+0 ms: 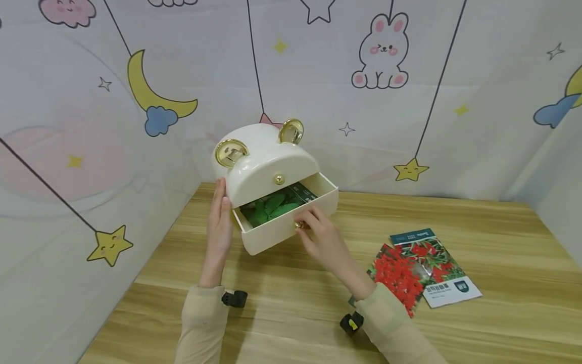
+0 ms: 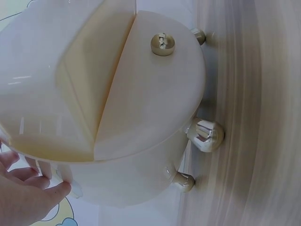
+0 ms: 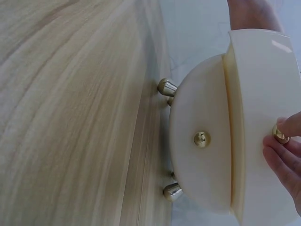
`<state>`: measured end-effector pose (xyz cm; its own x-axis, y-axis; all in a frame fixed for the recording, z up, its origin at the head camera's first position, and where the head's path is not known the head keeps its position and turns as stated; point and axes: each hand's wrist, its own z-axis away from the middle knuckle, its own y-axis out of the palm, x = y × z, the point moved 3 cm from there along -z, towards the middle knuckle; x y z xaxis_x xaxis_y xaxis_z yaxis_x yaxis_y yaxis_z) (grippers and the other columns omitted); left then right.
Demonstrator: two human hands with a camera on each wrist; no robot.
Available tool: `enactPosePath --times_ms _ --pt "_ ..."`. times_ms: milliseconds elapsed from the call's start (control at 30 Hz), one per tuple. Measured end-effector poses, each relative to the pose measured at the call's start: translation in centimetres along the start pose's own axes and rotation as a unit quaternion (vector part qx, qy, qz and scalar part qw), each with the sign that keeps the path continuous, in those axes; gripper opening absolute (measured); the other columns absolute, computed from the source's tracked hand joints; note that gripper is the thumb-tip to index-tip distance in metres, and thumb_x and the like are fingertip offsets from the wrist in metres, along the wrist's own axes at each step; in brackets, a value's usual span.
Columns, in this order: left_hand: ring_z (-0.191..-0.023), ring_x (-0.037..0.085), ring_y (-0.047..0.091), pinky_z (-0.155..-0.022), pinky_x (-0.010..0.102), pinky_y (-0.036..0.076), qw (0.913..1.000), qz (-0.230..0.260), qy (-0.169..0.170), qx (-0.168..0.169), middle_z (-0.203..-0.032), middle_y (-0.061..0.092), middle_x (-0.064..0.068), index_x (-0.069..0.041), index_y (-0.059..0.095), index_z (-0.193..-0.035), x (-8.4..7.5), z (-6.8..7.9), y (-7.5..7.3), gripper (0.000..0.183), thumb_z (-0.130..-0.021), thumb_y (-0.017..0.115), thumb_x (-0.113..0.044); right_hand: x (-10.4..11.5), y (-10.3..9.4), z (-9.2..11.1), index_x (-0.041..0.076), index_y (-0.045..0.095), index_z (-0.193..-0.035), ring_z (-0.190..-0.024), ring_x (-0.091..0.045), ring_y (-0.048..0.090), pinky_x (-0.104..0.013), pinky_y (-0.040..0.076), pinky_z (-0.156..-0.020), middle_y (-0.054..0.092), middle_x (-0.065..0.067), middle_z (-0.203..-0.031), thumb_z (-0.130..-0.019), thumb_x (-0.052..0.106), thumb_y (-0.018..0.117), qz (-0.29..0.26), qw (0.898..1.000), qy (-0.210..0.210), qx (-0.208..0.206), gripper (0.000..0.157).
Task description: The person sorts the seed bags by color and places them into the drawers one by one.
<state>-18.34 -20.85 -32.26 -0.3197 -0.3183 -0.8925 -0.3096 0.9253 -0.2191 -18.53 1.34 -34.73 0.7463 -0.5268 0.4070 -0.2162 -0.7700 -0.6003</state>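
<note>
The grip of the right hand [image 1: 328, 241] pinches the gold knob [image 1: 298, 225] of the drawer [image 1: 268, 237], which juts from the white box [image 1: 259, 151] near the desk's [image 1: 273, 313] back edge. The left hand [image 1: 219, 225] lies along the box's side, fingers nearly straight, probably steadying it. A leafy packet [image 1: 273, 206] lies inside. Desk space remains in front; flower packets [image 1: 438, 268] lie apart, rightward, leaving room beside the drawer.
</note>
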Motion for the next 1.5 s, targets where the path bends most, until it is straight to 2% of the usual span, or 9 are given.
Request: enactPosePath --times_ms 167,233,433,667,867,1000,1133,1367,1500 --pt "-0.144 0.021 0.007 -0.118 0.045 0.006 1.0000 -0.006 -0.004 0.006 -0.155 0.011 0.008 -0.012 0.020 -0.146 -1.1 0.4 -0.1 0.047 -0.100 0.028 -0.018 -0.1 0.5 -0.4 0.010 0.060 -0.093 -0.081 -0.008 0.058 -0.018 0.053 -0.071 0.052 0.000 -0.094 -0.081 0.007 0.066 -0.001 1.000 -0.001 0.008 0.014" --pt "-0.144 0.019 0.007 -0.118 0.044 0.006 1.0000 -0.004 -0.004 0.006 -0.155 0.011 0.006 -0.013 0.020 -0.146 -0.7 0.3 -0.2 0.047 -0.100 0.028 -0.020 -0.2 0.7 -0.6 0.010 0.060 -0.094 -0.081 -0.008 0.058 -0.018 0.053 -0.071 0.052 0.000 -0.094 -0.081 0.007 0.066 -0.005 1.000 0.001 0.010 0.014" --pt "-0.143 0.011 0.010 -0.118 0.041 0.008 0.9998 -0.012 0.013 -0.002 -0.155 0.014 -0.002 -0.027 0.022 -0.145 1.8 -0.4 -0.2 0.046 -0.100 0.028 -0.031 -0.4 1.1 -1.2 0.010 0.060 -0.094 -0.078 -0.008 0.055 -0.018 0.050 -0.066 0.052 0.000 -0.094 -0.082 0.008 0.065 -0.005 1.000 0.004 0.015 0.014" --pt "-0.144 0.018 0.009 -0.119 0.042 0.007 1.0000 -0.003 0.002 -0.001 -0.155 0.015 0.005 -0.016 0.023 -0.145 0.3 -0.3 -0.1 0.046 -0.100 0.029 -0.020 -0.8 1.6 -1.9 0.011 0.059 -0.093 -0.078 -0.008 0.056 -0.018 0.050 -0.065 0.051 0.000 -0.093 -0.081 0.008 0.066 0.001 1.000 0.003 0.009 0.014" --pt "-0.143 0.012 0.011 -0.119 0.039 0.008 0.9998 -0.015 0.013 -0.009 -0.155 0.015 -0.001 -0.027 0.024 -0.144 1.9 -0.6 -0.1 0.045 -0.100 0.028 -0.030 -0.9 1.9 -2.3 0.010 0.059 -0.092 -0.079 -0.008 0.057 -0.018 0.051 -0.068 0.051 -0.001 -0.093 -0.080 0.007 0.067 -0.012 1.000 0.005 0.008 0.015" --pt "-0.143 0.013 0.012 -0.118 0.041 0.008 0.9997 -0.009 0.019 -0.011 -0.155 0.016 0.000 -0.029 0.024 -0.144 2.3 -0.6 0.0 0.045 -0.099 0.029 -0.034 -1.0 2.1 -2.5 0.010 0.059 -0.093 -0.079 -0.009 0.058 -0.017 0.052 -0.068 0.051 -0.002 -0.093 -0.080 0.006 0.066 -0.018 1.000 0.004 0.010 0.015" --pt "-0.143 0.014 0.012 -0.118 0.041 0.008 0.9998 -0.012 0.013 -0.009 -0.155 0.016 0.002 -0.026 0.024 -0.144 1.8 -0.6 0.0 0.045 -0.100 0.029 -0.029 -1.2 2.4 -2.7 0.009 0.058 -0.093 -0.078 -0.010 0.059 -0.019 0.052 -0.067 0.051 -0.002 -0.093 -0.081 0.006 0.066 -0.020 1.000 0.006 0.014 0.015" --pt "-0.144 0.023 0.010 -0.118 0.044 0.007 1.0000 -0.004 0.007 -0.004 -0.154 0.015 0.011 -0.010 0.024 -0.145 -0.9 0.1 0.0 0.046 -0.100 0.028 -0.015 -1.4 2.6 -3.0 0.010 0.058 -0.093 -0.079 -0.010 0.059 -0.020 0.053 -0.067 0.051 -0.002 -0.093 -0.081 0.006 0.065 -0.015 1.000 0.009 0.014 0.014" --pt "-0.144 0.025 0.011 -0.118 0.045 0.007 0.9999 -0.013 0.009 -0.003 -0.154 0.015 0.013 -0.007 0.023 -0.144 -1.3 0.2 0.0 0.046 -0.099 0.028 -0.014 -1.4 2.7 -3.2 0.010 0.059 -0.093 -0.079 -0.009 0.059 -0.019 0.052 -0.068 0.051 0.000 -0.093 -0.082 0.007 0.065 -0.013 1.000 0.012 0.013 0.014"
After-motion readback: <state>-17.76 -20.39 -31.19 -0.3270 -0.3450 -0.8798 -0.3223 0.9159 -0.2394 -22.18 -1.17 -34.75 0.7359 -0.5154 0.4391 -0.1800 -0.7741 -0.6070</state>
